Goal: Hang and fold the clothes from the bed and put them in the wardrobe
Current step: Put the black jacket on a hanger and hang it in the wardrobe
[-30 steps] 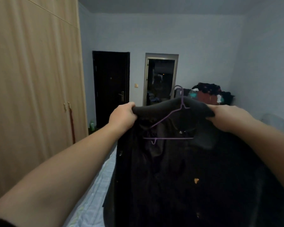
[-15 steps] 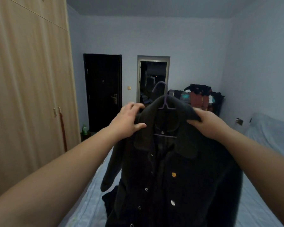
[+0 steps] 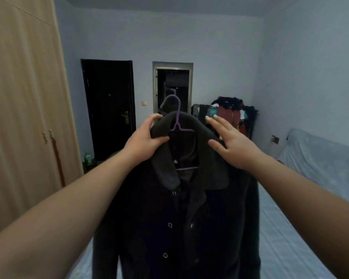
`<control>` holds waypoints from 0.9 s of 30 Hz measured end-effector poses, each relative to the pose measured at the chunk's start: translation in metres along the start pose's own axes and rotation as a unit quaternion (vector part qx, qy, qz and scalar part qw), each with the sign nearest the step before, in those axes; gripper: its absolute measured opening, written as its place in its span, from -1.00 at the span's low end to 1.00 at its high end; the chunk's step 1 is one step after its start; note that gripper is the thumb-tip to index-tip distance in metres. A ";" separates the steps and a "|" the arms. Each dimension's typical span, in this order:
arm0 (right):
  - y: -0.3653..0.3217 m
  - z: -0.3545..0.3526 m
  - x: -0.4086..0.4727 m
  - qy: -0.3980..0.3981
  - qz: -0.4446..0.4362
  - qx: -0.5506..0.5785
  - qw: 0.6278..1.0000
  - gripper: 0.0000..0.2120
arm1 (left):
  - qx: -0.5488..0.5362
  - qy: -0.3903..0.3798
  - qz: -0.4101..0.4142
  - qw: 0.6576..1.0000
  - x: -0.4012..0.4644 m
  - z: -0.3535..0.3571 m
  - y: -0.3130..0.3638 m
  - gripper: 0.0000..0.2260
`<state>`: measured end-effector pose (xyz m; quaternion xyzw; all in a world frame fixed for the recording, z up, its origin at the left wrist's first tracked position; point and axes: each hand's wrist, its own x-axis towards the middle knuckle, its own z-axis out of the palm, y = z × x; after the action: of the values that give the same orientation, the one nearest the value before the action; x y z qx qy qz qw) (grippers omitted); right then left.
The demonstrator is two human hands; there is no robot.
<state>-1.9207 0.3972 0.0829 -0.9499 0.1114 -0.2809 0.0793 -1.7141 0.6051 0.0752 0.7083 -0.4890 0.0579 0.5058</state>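
Observation:
A dark button-front coat (image 3: 175, 222) hangs in front of me on a purple hanger (image 3: 177, 119), whose hook sticks up above the collar. My left hand (image 3: 144, 140) grips the left side of the collar. My right hand (image 3: 229, 142) lies flat against the right shoulder with fingers spread, holding nothing. Below the coat lies the bed (image 3: 286, 248) with a pale blue sheet. The wooden wardrobe (image 3: 22, 121) stands at the left with its doors shut.
A dark shut door (image 3: 109, 109) and an open doorway (image 3: 172, 87) are in the far wall. A heap of mixed clothes (image 3: 230, 113) sits at the far end of the bed. A green bottle (image 3: 87, 158) stands on the floor by the wardrobe.
The coat has been lifted and now hangs squarely on the hanger. My right hand has let go of the shoulder and spread its fingers. My left hand has closed on the collar.

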 end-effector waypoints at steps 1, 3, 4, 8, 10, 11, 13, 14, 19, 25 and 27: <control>-0.002 0.004 -0.002 -0.007 -0.009 -0.026 1.000 -0.27 | -0.006 0.007 0.007 1.000 0.003 -0.004 0.004 -0.57; -0.002 0.013 -0.002 -0.013 -0.023 -0.082 0.996 -0.08 | -0.005 0.016 0.025 1.000 0.007 -0.013 0.014 -0.62; 0.000 0.015 0.002 -0.006 -0.025 -0.102 0.994 -0.03 | 0.002 0.020 0.037 0.999 0.010 -0.018 0.019 -0.63; -0.013 -0.010 0.035 0.056 -0.049 -0.111 0.991 -0.11 | 0.034 0.040 0.063 0.997 0.030 -0.045 0.046 -0.61; -0.025 -0.034 0.054 0.090 -0.061 -0.094 0.990 -0.22 | 0.076 0.052 0.082 0.992 0.043 -0.065 0.060 -0.61; -0.030 -0.047 0.064 0.106 -0.064 -0.088 0.988 -0.26 | 0.111 0.062 0.096 0.987 0.050 -0.077 0.067 -0.61; -0.038 -0.070 0.082 0.115 -0.058 -0.051 0.990 -0.33 | 0.170 0.074 0.120 0.975 0.059 -0.100 0.077 -0.67; -0.042 -0.079 0.090 0.099 -0.057 -0.007 0.993 -0.36 | 0.190 0.074 0.132 0.970 0.062 -0.110 0.081 -0.71; -0.055 -0.106 0.106 -0.036 -0.065 0.152 0.986 -0.40 | 0.246 0.075 0.151 0.955 0.063 -0.137 0.098 -0.74; -0.066 -0.098 0.112 -0.085 -0.081 0.159 0.980 -0.25 | 0.342 0.100 0.126 0.926 0.036 -0.142 0.105 -0.67; -0.077 -0.090 0.112 -0.103 -0.098 0.186 0.972 -0.26 | 0.354 0.096 0.100 0.925 0.020 -0.152 0.103 -0.67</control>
<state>-1.8656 0.4349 0.2317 -0.9486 -0.0455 -0.2039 0.2376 -1.7185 0.7084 0.2280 0.7796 -0.4543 0.3452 0.2584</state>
